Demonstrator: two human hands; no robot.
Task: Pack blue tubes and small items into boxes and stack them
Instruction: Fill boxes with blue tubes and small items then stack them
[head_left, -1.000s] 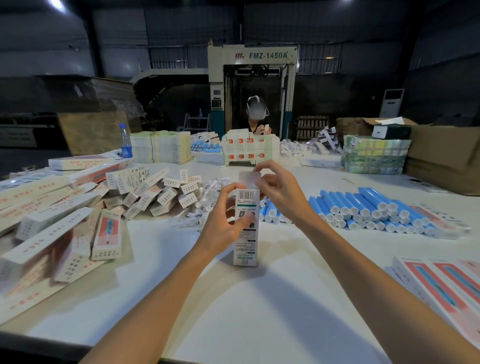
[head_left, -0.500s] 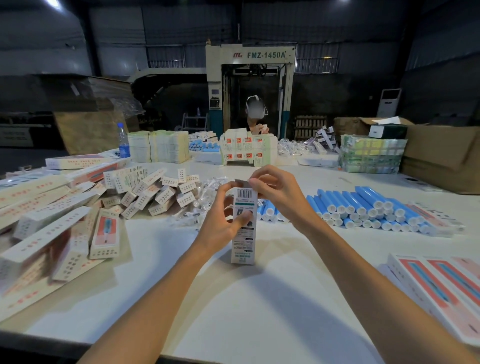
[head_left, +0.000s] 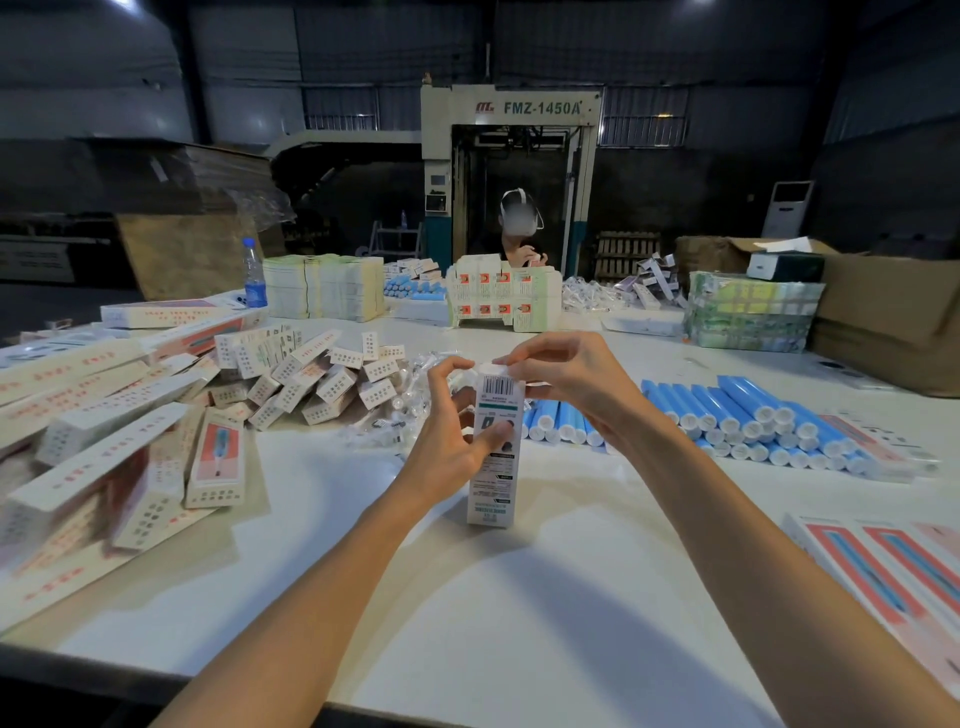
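Note:
A tall white box (head_left: 492, 467) with a barcode stands upright on the white table (head_left: 519, 613) in front of me. My left hand (head_left: 451, 431) grips its side, thumb across the printed front. At the box's top, my right hand (head_left: 566, 379) pinches the end flap with fingertips. Blue tubes with white caps (head_left: 737, 421) lie in a row to the right, more (head_left: 561, 423) just behind the box. Small clear-wrapped items (head_left: 395, 415) are heaped behind my left hand.
Packed boxes (head_left: 104, 436) are piled at the left, small ones (head_left: 311, 379) behind them. Flat red-and-blue cartons (head_left: 893, 571) lie at the right edge. A person sits across the table behind a box display (head_left: 504, 301). Cardboard cartons (head_left: 893, 317) stand far right.
My right hand has pressed the raised top flap down onto the box's end. The left hand keeps its grip and the box stays upright in place.

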